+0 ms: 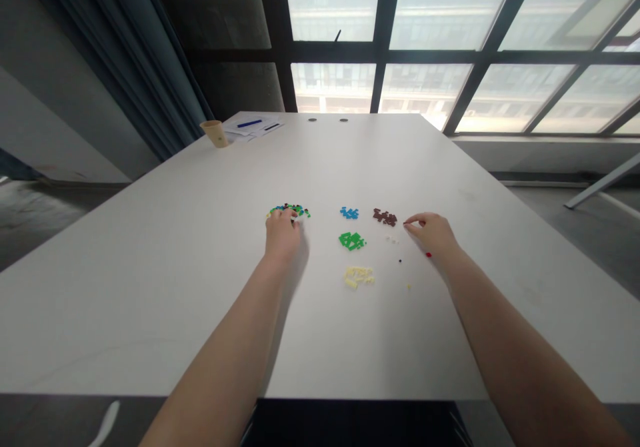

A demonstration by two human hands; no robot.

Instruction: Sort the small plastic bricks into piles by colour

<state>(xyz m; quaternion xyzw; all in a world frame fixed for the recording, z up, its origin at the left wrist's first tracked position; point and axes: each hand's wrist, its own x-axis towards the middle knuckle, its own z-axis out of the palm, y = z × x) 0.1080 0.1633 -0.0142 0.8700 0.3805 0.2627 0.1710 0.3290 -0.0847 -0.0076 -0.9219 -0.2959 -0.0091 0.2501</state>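
Note:
My left hand (283, 235) rests at the mixed pile of small coloured pieces (301, 209), its fingers curled over the near edge; what they grip, if anything, is hidden. My right hand (434, 232) pinches a tiny dark piece (405, 224) between thumb and forefinger, just right of the heap of brown pieces (385, 217). Between the hands lie a cluster of blue pieces (349, 213), a cluster of green ones (352, 241) and, closest to me, a cluster of pale yellow ones (358, 276).
Near my right hand lie a few white pieces (391, 239), a red piece (429, 255), a black piece (400, 261) and a single yellow piece (409, 286). At the white table's (320, 347) far left stand a paper cup (215, 134) and papers (240, 129) with a blue pen (249, 124).

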